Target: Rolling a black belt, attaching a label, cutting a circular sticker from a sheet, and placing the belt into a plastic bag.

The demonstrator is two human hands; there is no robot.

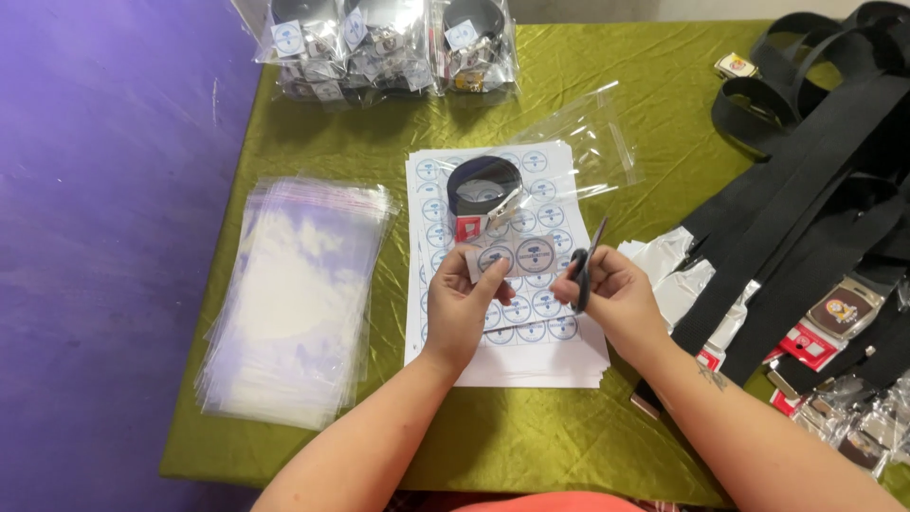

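My left hand pinches a small cut strip of round stickers at its left end, above a white sheet of round blue stickers. My right hand grips black-handled scissors, blades pointing up and away, just right of the strip. A rolled black belt in a clear bag lies on the far part of the sheet.
A stack of clear plastic bags lies at the left on the green cloth. Several bagged rolled belts are piled at the far edge. Loose black belts with buckles crowd the right side. White backing scraps lie beside them.
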